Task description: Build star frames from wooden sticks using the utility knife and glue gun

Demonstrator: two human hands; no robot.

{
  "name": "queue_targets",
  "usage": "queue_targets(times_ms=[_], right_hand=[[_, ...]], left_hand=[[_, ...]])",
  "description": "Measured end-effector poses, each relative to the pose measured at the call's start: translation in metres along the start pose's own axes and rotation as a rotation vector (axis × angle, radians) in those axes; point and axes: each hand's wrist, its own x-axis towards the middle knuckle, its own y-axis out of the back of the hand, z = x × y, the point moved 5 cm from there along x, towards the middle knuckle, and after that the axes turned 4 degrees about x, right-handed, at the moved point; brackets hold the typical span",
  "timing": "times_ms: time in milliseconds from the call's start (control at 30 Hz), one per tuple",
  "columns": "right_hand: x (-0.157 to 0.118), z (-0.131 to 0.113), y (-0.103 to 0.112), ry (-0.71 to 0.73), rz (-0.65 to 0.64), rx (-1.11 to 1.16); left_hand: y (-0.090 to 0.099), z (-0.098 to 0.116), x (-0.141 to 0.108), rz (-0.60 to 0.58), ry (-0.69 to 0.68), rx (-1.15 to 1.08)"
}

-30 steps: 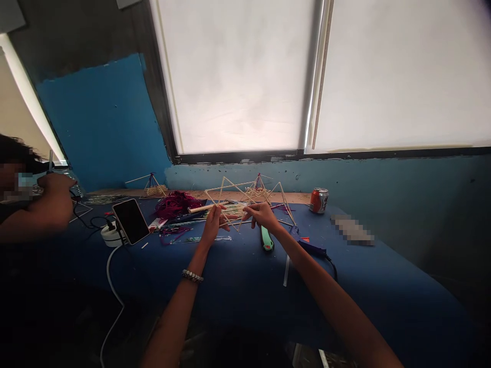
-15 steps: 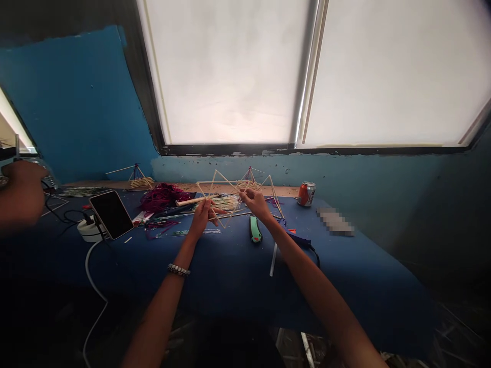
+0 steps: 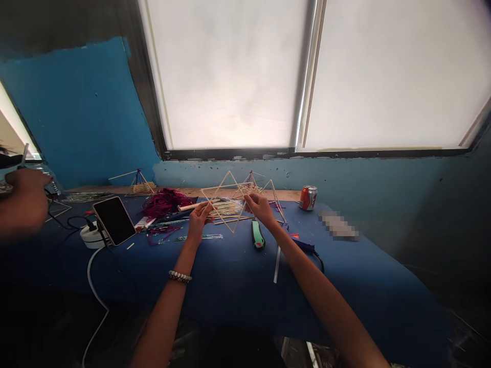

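A star-shaped frame of thin wooden sticks is held up above the table between both hands. My left hand pinches its left side, fingers closed around a crossing of sticks. On the opposite side, my right hand is closed on another crossing, thumb and fingertips together. Below the right hand lies a green and black utility knife. A blue glue gun rests partly behind my right forearm, with a clear glue stick near it. Behind the frame are several loose sticks.
Purple string is heaped behind my left hand. A phone leans by a white round power socket. Stick pyramids stand along the back. A soda can is at right. Another person's hand shows far left.
The star frame has turned slightly and shifted a little to the right, with both hands still on it. The whole view has dropped slightly in the picture.
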Motion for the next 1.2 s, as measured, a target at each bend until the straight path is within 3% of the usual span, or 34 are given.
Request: queue_targets(times_ms=[400,700,1200], right_hand=[[-0.004,-0.002,-0.011,0.048,-0.082,0.149],[-0.005,-0.001,-0.014,0.048,-0.123,0.192],[-0.008,0.006,-0.016,-0.177,-0.113,0.264]], left_hand=[[0.011,-0.003,0.003,0.119,0.046,-0.094],[0.011,-0.004,0.003,0.099,0.024,-0.095],[0.011,-0.008,0.003,0.098,0.063,-0.108]])
